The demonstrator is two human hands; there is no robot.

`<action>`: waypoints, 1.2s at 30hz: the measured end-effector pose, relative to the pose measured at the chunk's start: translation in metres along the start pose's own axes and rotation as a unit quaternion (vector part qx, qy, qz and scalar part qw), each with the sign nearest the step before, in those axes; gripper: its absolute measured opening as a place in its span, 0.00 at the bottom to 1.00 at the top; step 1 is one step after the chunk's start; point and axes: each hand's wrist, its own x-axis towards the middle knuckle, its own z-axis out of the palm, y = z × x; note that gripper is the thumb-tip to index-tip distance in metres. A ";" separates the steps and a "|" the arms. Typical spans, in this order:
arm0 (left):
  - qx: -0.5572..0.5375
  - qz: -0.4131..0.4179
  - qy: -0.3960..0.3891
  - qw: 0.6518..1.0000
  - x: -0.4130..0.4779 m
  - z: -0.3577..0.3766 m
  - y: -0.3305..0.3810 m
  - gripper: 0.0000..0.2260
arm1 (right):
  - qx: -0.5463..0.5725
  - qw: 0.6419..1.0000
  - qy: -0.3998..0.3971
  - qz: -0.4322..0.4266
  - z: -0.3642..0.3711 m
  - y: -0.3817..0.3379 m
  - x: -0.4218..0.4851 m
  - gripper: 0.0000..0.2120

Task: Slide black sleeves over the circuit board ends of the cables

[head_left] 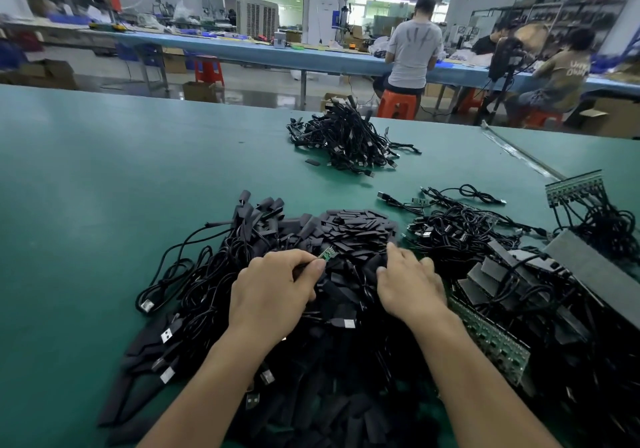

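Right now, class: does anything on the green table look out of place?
One flat black sleeve lies alone on the green table mat, beside the far heap of black cables, away from the big pile of black sleeves.

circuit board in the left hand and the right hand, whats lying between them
Head view: loose black sleeves fill the gap between the circuit board and the right hand; no bare table shows.

Left hand (273, 291): palm down, thumb and forefinger pinching a circuit board (327, 252). Right hand (410, 284), just beside it: palm down, fingers loosely extended (tips angled downward).
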 end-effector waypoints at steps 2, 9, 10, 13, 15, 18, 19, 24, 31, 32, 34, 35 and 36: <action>-0.004 0.003 0.002 1.000 -0.001 0.000 -0.001 0.08 | 0.022 0.999 0.025 0.004 0.005 0.002 0.003 0.24; -0.068 0.038 0.013 0.997 -0.009 -0.002 -0.004 0.07 | 0.230 0.958 0.168 -0.033 0.002 0.010 -0.002 0.14; -0.093 0.052 0.014 0.994 -0.012 -0.001 -0.003 0.07 | 0.250 0.953 0.168 -0.041 -0.001 0.012 -0.003 0.15; -0.160 0.104 -0.029 0.981 -0.018 0.000 0.003 0.06 | 0.282 0.930 0.223 -0.073 -0.013 0.013 -0.012 0.10; -0.205 0.111 -0.068 0.970 -0.019 0.003 0.008 0.05 | 0.355 0.901 0.231 -0.094 -0.015 0.011 -0.025 0.08; -0.252 0.061 -0.099 0.961 -0.018 0.005 0.007 0.08 | 0.502 0.846 0.138 -0.113 -0.010 0.006 -0.042 0.07; -0.257 0.051 -0.102 0.959 -0.017 0.005 0.005 0.09 | 0.534 0.830 0.115 -0.116 -0.008 0.005 -0.045 0.07; -0.243 0.042 -0.115 0.962 -0.016 0.005 0.002 0.11 | 0.578 0.801 0.070 -0.142 0.000 0.008 -0.055 0.09; -0.242 0.044 -0.124 0.961 -0.017 0.008 0.000 0.12 | 0.575 0.803 0.020 -0.153 0.011 0.017 -0.060 0.12; -0.243 0.045 -0.125 0.961 -0.017 0.008 -0.001 0.12 | 0.562 0.812 0.024 -0.156 0.013 0.017 -0.060 0.12; -0.243 0.050 -0.125 0.961 -0.018 0.005 -0.002 0.13 | 0.530 0.831 0.035 -0.164 0.015 0.016 -0.060 0.13; -0.244 0.054 -0.125 0.960 -0.018 0.004 -0.002 0.13 | 0.517 0.839 0.041 -0.166 0.016 0.016 -0.059 0.12; -0.248 0.055 -0.126 0.959 -0.018 0.002 -0.002 0.13 | 0.509 0.843 0.047 -0.166 0.017 0.017 -0.059 0.12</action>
